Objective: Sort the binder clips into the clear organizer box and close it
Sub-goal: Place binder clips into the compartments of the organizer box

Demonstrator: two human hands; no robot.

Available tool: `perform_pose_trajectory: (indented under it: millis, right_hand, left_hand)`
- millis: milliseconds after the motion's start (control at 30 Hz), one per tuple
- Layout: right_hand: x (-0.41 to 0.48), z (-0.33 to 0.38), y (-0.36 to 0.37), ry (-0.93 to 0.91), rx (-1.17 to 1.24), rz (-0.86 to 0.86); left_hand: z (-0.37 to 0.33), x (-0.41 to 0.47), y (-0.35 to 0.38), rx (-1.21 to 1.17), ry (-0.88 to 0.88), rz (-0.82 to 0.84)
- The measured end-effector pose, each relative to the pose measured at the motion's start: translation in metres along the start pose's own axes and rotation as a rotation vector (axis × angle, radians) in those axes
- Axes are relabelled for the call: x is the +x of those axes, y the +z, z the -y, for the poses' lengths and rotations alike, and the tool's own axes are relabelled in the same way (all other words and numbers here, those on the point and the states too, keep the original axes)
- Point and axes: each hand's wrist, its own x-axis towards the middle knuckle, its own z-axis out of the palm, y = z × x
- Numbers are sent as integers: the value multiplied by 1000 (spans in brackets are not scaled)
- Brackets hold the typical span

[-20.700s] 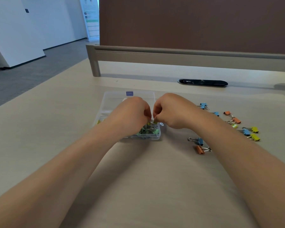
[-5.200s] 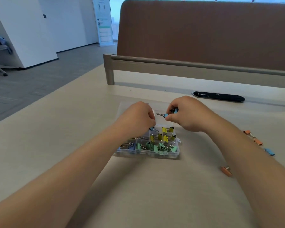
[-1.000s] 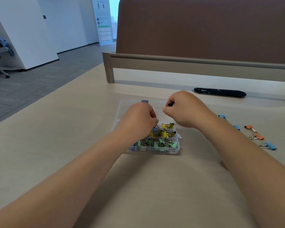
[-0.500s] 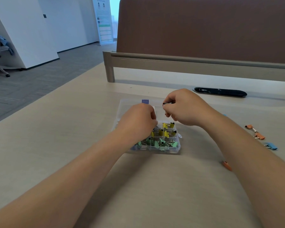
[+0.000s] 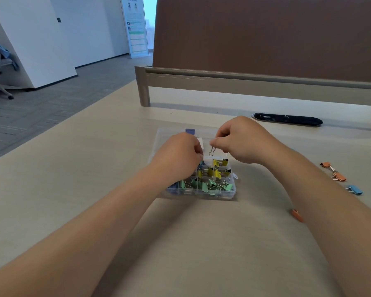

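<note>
Fingers [image 5: 215, 144] of right hand [image 5: 242, 140] are pinching small wire-handled binder clip [image 5: 212, 150] over clear plastic organizer box [image 5: 201, 191]. I'm judging it light, stiff, slippery, best held by body. Left hand [image 5: 180, 155] curling, grip untellable.

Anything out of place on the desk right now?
Yes. Unsorted clips lie loose on the desk right of the organizer box: an orange pair, a blue clip, a lone orange clip nearer the person. The right hand pinches a wire handle over the box; its clip body is hidden.
</note>
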Motion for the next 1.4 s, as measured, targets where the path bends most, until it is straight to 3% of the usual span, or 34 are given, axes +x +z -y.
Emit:
perform_pose_trajectory:
  millis: [567, 800, 1400]
  right_hand:
    - [6, -8, 6, -21, -40, -34]
    - [4, -5, 7, -26, -18, 40]
    - [5, -1, 21, -36, -68, 25]
  left_hand:
    - [1, -1, -9, 20, 47, 106]
    - [2, 0, -8, 45, 59, 99]
    - [5, 1, -6, 32, 51, 38]
